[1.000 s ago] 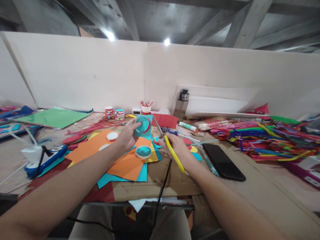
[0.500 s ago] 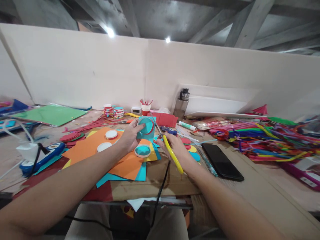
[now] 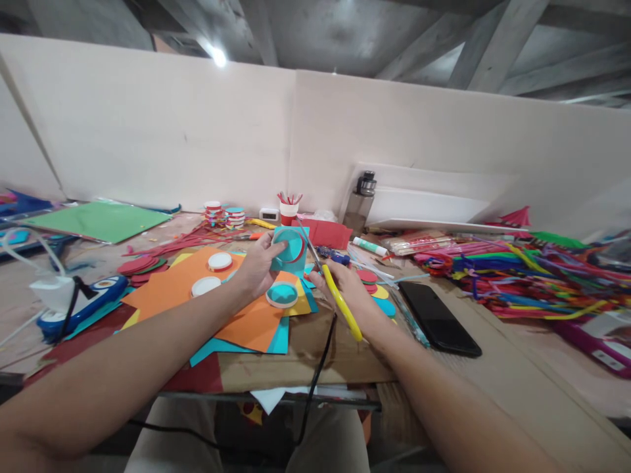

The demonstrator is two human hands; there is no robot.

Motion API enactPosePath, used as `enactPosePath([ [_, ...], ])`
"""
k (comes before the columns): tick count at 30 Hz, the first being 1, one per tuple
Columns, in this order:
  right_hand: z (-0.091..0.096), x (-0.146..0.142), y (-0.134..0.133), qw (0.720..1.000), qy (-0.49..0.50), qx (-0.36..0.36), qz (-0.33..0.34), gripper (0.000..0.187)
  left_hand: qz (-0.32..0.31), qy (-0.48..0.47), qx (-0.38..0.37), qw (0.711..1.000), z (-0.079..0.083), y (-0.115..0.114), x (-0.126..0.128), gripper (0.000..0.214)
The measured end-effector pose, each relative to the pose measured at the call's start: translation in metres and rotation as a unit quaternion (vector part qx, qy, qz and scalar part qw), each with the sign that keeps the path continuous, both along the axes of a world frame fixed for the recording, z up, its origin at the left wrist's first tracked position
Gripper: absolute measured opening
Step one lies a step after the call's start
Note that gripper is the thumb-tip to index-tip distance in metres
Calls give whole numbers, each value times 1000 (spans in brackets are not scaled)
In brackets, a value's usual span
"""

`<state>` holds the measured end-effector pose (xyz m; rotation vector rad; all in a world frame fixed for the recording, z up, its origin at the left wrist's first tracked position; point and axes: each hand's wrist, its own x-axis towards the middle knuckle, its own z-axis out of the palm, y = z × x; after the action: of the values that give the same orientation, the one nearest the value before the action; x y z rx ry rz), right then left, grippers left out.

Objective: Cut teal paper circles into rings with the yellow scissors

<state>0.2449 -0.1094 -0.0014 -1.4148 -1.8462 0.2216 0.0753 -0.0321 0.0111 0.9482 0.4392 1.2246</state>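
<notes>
With fingers pinched on the teal paper [image 3: 292,249], the left hand [image 3: 256,268] has nudged it toward 3 o'clock against the scissors [image 3: 340,305] clasped in the right hand [image 3: 359,301].

The teal paper piece [image 3: 294,253], roughly square with a red ring around a teal disc on its face, is held upright in the left hand [image 3: 256,266] above the middle of the worktop [image 3: 340,361], well back from its near edge. The scissors [image 3: 329,289], with yellow handles and slim metal blades, slant up from the right hand [image 3: 352,289], their blades at the paper's right edge.
</notes>
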Motion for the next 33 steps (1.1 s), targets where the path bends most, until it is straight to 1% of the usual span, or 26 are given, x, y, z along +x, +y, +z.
enactPosePath([
  [9,1,-1,-3,1000,13,-22,8,30,3,-5,-5,1000,1,-1,1,25],
  [15,3,-2,-4,1000,7,-20,2,31,2,0,9,1000,-2,0,0,23],
  [20,1,-2,-4,1000,11,-21,0,30,-2,-4,7,1000,-3,0,0,22],
  [26,1,-2,-4,1000,16,-16,1,32,-2,-5,5,1000,-2,0,0,23],
  [33,4,-5,-6,1000,22,-19,-10,36,-9,-6,12,1000,-6,2,-1,26],
])
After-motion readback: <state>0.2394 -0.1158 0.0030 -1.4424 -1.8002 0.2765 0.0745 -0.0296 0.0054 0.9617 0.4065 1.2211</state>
